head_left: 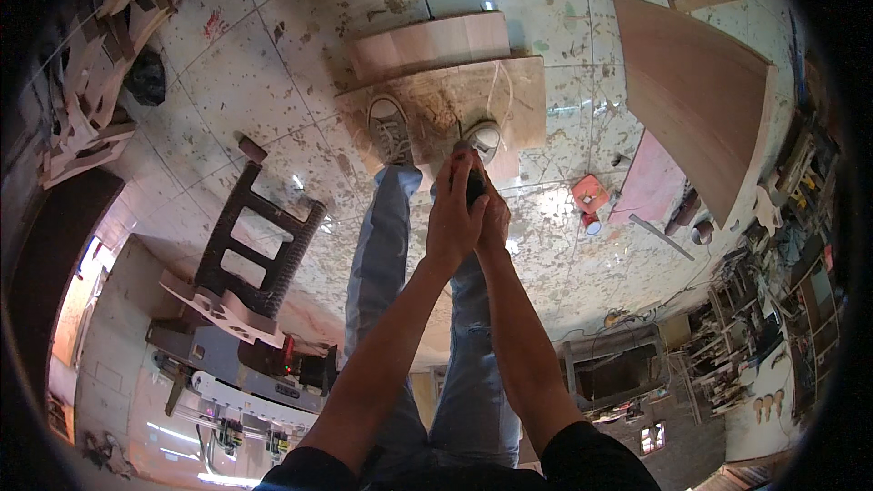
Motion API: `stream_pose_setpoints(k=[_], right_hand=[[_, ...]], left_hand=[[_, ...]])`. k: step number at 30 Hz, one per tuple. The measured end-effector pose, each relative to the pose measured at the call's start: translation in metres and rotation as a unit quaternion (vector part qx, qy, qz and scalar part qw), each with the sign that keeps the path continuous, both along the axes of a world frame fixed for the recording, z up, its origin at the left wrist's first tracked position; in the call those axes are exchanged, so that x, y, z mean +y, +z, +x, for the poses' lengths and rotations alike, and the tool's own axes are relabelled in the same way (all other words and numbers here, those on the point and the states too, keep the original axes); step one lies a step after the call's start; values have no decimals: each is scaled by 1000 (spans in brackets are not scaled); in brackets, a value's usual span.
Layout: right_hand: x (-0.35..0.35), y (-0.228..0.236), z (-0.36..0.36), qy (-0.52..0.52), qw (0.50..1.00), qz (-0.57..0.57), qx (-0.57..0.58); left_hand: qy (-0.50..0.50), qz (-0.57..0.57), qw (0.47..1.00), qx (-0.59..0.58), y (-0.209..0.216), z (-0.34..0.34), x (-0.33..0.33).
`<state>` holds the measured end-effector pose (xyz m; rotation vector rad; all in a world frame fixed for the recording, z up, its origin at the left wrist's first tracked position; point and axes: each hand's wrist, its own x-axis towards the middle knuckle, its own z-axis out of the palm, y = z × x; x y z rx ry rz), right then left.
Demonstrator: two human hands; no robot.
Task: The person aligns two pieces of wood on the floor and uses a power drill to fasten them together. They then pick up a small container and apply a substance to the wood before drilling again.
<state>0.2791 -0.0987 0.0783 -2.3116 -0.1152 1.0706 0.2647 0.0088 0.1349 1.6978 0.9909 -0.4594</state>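
My left hand (451, 225) and my right hand (494, 220) are close together in front of my legs, both closed round a dark drill (475, 185). Its body is largely hidden by my fingers. The thin bit (459, 128) points away from me, down toward a worn plywood board (527, 95) on the floor. My two shoes rest on that board, with the drill's front end beside the right shoe (483, 139). A pale cord or strip (496, 82) lies across the board. Just past the board's far edge is a long, slightly curved wooden piece (429, 44).
On the left stands a dark slotted frame (259, 241), with stacked wood offcuts (86, 118) farther off. A large curved wooden panel (696, 82) is at the right. Nearer on the right are a red block-like thing (590, 193), a red can (591, 223) and a metal strip (661, 236).
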Motion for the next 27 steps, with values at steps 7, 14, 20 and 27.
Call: stream_pose_setpoints(k=[7, 14, 20, 27], right_hand=[[14, 22, 13, 36, 998, -49, 14], [8, 21, 15, 49, 997, -47, 21], [14, 23, 18, 43, 996, -50, 53], [17, 19, 18, 44, 997, -46, 42]], left_hand=[[-1, 8, 1000, 12, 4, 2, 5], [-9, 21, 1000, -1, 6, 3, 2], [-12, 15, 1000, -10, 5, 1, 9], [-15, 14, 1000, -10, 0, -1, 9]])
